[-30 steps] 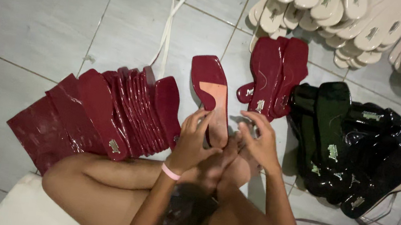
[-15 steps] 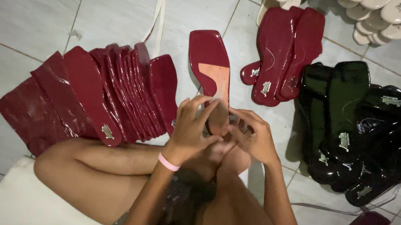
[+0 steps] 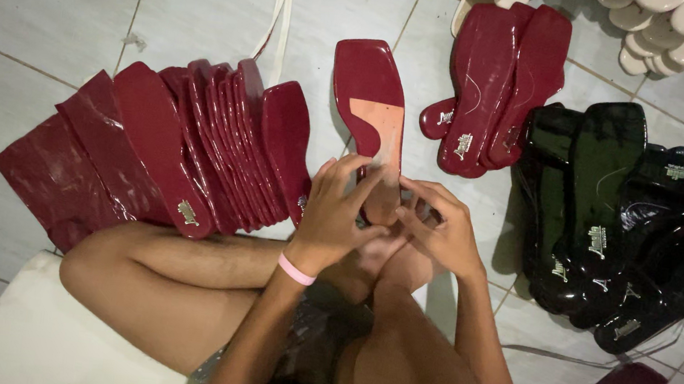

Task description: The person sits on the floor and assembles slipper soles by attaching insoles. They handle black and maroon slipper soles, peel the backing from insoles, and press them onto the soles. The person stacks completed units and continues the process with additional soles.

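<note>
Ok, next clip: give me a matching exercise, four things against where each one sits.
Things:
1. fanned dark red soles
2. black soles
3. cream soles
4. red sole with tan heel patch

Places:
A. top right corner
B. held by left hand and right hand
C. floor, left of the hands
D. floor, right of the hands

Pairs: 1-C, 2-D, 3-A, 4-B

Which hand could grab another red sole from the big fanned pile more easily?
Probably the left hand. It holds the red sole on the side next to the fanned red pile; the right hand sits farther away, toward the black soles.
</note>
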